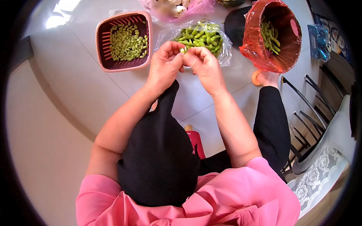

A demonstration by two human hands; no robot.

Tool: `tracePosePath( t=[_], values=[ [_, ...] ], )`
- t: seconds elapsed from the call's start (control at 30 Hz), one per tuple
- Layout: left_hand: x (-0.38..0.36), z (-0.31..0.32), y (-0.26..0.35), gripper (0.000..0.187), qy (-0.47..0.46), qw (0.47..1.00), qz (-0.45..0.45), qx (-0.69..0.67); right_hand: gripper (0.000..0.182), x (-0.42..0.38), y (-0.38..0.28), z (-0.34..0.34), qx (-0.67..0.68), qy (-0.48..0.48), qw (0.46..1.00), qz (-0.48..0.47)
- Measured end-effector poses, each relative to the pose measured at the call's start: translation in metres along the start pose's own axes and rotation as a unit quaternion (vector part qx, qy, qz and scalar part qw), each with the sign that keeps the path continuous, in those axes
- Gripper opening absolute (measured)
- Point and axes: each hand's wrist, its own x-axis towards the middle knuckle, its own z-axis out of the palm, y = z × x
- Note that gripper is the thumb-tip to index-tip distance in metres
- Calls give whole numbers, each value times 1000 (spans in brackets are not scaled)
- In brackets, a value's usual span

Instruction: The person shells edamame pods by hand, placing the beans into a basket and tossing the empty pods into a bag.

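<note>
My left hand and my right hand meet fingertip to fingertip, both closed in a pinch. Between them is a small green soybean pod, with a pale spot showing; most of it is hidden by the fingers. Just beyond my hands, a clear plastic bag lies opened out under a pile of green soybean pods. To the left stands a pink slotted basket with many shelled green beans inside.
At the right, a bin lined with a red bag holds some pods. A pink bag with garlic-like bulbs lies at the back. Black chair legs stand at the right. My black-clad knee rises in front of me.
</note>
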Motion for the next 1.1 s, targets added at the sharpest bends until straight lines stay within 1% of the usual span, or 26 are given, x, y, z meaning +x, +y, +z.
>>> tracePosePath(
  t=[0.03, 0.07, 0.1, 0.17, 0.2, 0.23, 0.27, 0.3, 0.4, 0.47, 0.5, 0.53, 0.57, 0.6, 0.67, 0.7, 0.77, 0.8, 0.87, 0.9, 0.93, 0.97, 1.0, 1.03, 1.07, 1.1],
  values=[
    [0, -1, -1, 16, 1, 1000, 0, 0, 25, -2, -1, 3, -89, 3, 994, -68],
    [0, -2, -2, 15, 7, 1000, 3, -2, 24, -6, -6, 1, 5, -3, 1000, -8],
    [-1, -3, -2, 15, 11, 1000, 6, -3, 24, -7, -5, -1, 5, -2, 1000, -8],
    [-2, -3, -1, 15, 7, 1000, 2, -5, 21, -7, -3, -5, -177, 8, 982, -71],
    [-2, -3, -1, 14, 3, 1000, -2, -8, 21, -9, -7, -3, -177, 9, 982, -71],
    [-2, -3, -2, 14, 3, 1000, -3, -8, 20, -11, -11, -1, -246, 15, 960, -131],
    [-1, -4, -4, 12, 4, 999, -7, -36, 19, -13, -15, 1, -314, 21, 930, -190],
    [-1, -4, -5, 10, 5, 998, -12, -64, 19, -14, -17, 1, -314, 21, 930, -190],
    [-1, -6, -4, 7, -7, 999, -4, -42, 17, -13, -14, 1, -304, 33, 933, -191],
    [-1, -7, -3, 6, -9, 999, -15, -51, 18, -9, -3, -4, -219, 19, 962, -163],
    [-2, -7, -3, 6, -11, 998, -26, -60, 18, -10, -6, -5, -219, 19, 962, -163],
    [-2, -7, -3, 6, -12, 998, -26, -60, 17, -11, -11, -7, -154, 1, 985, -74],
    [-2, -8, -4, 6, -11, 995, -39, -93, 17, -11, -15, -7, -87, -17, 996, 16],
    [-2, -9, -5, 6, -10, 991, -53, -126, 17, -11, -17, -6, -88, -17, 996, 16],
    [-3, -9, -6, 7, -9, 990, -59, -125, 15, -11, -19, -5, -98, -13, 993, 64],
    [-3, -9, -7, 7, -9, 990, -66, -123, 15, -10, -18, -5, -99, -13, 993, 64],
    [-3, -8, -8, 8, -11, 991, -57, -120, 15, -8, -14, -5, -188, -3, 981, 42],
    [-3, -9, -8, 8, -13, 992, -49, -117, 15, -8, -14, -4, -188, -3, 981, 42],
    [-1, -10, -8, 9, -7, 992, -53, -113, 14, -8, -13, -2, -226, 26, 974, -26],
    [0, -10, -8, 11, -2, 992, -56, -111, 14, -9, -13, 0, -226, 25, 974, -26],
    [0, -10, -9, 11, -1, 992, -56, -111, 13, -10, -14, 2, -241, 29, 969, -48],
    [0, -10, -9, 13, -3, 991, -65, -116, 11, -11, -14, 4, -257, 32, 963, -70],
    [0, -8, -7, 16, -4, 990, -75, -121, 11, -11, -14, 4, -257, 31, 963, -69],
    [-2, -5, -5, 16, -3, 990, -75, -121, 11, -11, -14, 4, -307, 25, 945, -114],
    [-4, -2, -2, 18, -2, 988, -98, -122, 10, -11, -14, 4, -355, 19, 921, -158],
    [-5, 0, 0, 19, -1, 985, -122, -122, 10, -11, -13, 4, -355, 18, 921, -158]
  ],
)
